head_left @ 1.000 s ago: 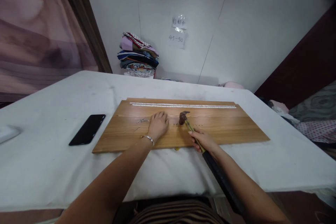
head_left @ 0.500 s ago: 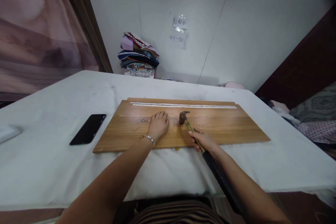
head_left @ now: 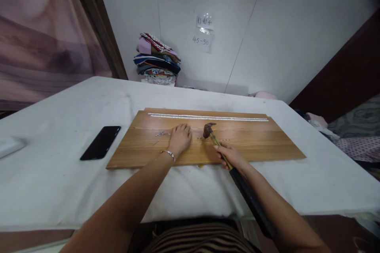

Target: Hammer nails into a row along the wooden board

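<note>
My right hand (head_left: 230,155) is wrapped round the yellow shaft of a claw hammer (head_left: 247,193), above its black grip. The rusty hammer head is over the middle of a wooden board (head_left: 264,140), near a row of small dark nail spots (head_left: 225,140); whether it touches the board I cannot tell. Flat on the board lies my left hand (head_left: 180,139), fingers stretched out and holding nothing. Just left of it is a small heap of loose nails (head_left: 162,133). Two white measuring strips (head_left: 208,117) run along the board's far side.
The board lies on a table with a white cloth (head_left: 59,189). A black phone (head_left: 101,142) is left of the board, and a white object (head_left: 10,147) sits at the left edge. Folded cloths (head_left: 157,61) are stacked at the back against the wall.
The view has shifted slightly, so the board and table appear a little higher. My left hand stays flat on the board, and the hammer keeps nearly the same place over it.
</note>
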`<state>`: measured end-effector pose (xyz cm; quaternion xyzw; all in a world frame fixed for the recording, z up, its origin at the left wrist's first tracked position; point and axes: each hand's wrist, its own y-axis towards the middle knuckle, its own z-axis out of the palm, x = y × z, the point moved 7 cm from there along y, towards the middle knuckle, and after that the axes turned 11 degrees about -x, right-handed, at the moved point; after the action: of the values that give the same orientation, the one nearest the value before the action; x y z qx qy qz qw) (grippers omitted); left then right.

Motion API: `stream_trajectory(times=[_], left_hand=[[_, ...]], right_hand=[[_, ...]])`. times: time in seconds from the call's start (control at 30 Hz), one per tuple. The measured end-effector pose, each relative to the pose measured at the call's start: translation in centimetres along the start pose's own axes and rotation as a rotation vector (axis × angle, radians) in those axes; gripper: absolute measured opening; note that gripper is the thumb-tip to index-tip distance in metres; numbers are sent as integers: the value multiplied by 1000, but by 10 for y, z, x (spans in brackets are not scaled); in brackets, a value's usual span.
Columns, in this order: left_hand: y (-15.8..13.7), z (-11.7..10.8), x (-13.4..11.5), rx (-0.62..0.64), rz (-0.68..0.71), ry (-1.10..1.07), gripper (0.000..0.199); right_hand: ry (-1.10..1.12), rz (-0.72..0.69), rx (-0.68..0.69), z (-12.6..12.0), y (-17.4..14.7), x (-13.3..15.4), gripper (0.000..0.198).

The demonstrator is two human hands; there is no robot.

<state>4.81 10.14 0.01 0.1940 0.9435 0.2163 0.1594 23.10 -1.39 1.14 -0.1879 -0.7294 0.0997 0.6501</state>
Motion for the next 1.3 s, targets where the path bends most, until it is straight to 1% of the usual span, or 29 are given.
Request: stream_trajectory(times=[0.1, 0.33, 0.5, 0.6, 0.83, 1.07, 1.3], left_hand=[[0, 1, 0, 8, -6, -7, 28], [-1, 2, 1, -11, -15, -26, 29], [-1, 3, 2, -2, -21, -18, 30], [-1, 2, 2, 1, -15, -15, 30], [0, 0, 0, 17, -17, -8, 29], [-1, -3, -1, 32, -15, 3, 29], [-1, -4, -1, 37, -24, 0, 28]], right_hand=[[8, -8, -2, 0, -1, 3, 47], [-38, 19, 8, 2, 1, -5, 46], [13, -3, -19, -1, -1, -1, 46], [12, 14, -20, -2, 0, -2, 46], [-30, 11, -24, -3, 2, -9, 47], [3, 12, -32, -3, 0, -5, 46], [1, 21, -24, 0, 3, -7, 45]])
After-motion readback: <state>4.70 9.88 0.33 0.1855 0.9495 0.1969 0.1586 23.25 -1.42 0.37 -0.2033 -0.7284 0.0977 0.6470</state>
